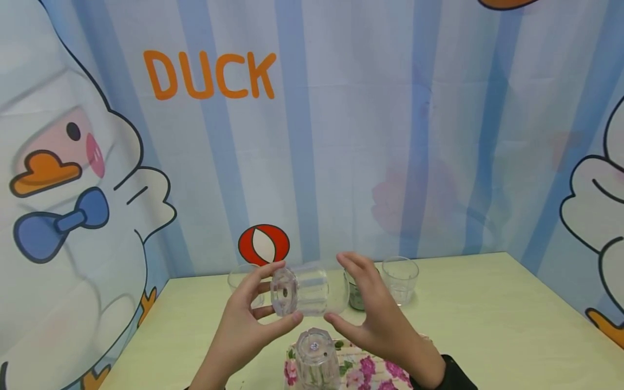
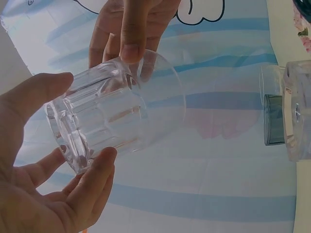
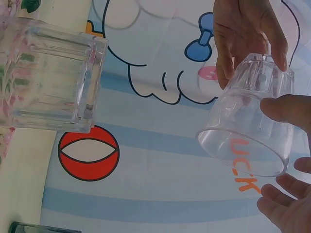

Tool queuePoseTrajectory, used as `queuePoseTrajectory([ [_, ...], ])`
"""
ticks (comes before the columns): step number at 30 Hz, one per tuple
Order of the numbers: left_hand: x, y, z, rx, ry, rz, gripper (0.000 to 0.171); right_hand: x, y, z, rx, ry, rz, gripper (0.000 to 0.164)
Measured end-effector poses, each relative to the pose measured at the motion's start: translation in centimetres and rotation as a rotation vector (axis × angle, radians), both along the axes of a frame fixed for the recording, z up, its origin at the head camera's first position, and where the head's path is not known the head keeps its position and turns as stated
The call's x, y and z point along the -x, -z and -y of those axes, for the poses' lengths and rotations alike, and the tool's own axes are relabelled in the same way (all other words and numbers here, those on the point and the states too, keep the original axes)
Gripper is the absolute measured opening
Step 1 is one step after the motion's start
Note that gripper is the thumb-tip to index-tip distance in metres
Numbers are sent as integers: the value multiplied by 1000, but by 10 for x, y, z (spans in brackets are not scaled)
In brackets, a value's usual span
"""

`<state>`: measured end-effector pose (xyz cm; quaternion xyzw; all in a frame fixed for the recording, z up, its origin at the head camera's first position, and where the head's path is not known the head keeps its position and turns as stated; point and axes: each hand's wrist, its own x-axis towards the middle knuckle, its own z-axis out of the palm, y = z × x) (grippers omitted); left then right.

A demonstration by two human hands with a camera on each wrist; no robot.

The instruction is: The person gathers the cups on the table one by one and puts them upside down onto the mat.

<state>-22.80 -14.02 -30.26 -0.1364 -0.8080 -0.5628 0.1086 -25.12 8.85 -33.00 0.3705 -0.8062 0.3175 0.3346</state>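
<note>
My left hand (image 1: 244, 317) grips a clear tumbler (image 1: 312, 290) round its thick faceted base, thumb on one side and fingers on the other. The tumbler lies sideways in the air, its open rim toward my right hand (image 1: 377, 319). That hand is spread around the rim end, thumb and fingers well apart. In the left wrist view its thumb overlaps the side of the tumbler (image 2: 112, 111). The right wrist view shows its fingertips (image 3: 272, 196) just off the rim. Below the hands, another clear tumbler (image 1: 317, 360) stands upside down on a floral-patterned surface (image 1: 368, 368).
At the back of the pale yellow table (image 1: 487, 314), a clear tumbler (image 1: 401, 281) stands on the right. A dark greenish one (image 1: 357, 298) is partly behind my right hand. Another clear tumbler (image 1: 238, 275) shows behind my left hand. A duck-print curtain (image 1: 341, 135) hangs behind the table.
</note>
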Motion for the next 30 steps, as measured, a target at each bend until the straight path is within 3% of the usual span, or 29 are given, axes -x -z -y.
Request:
queuePoseTrajectory([
  [3,0,0,0,17,2,-14,69,0,0,1,-13,-5,17,94],
  [10,0,0,0,56,-8,-36,70,2,3,3,-34,-24,-49,89],
  [17,3,3,-1,90,-18,-17,72,4,5,4,-57,-43,-57,89],
  [30,0,2,-2,111,9,-44,72,2,6,6,-119,-67,-64,93],
])
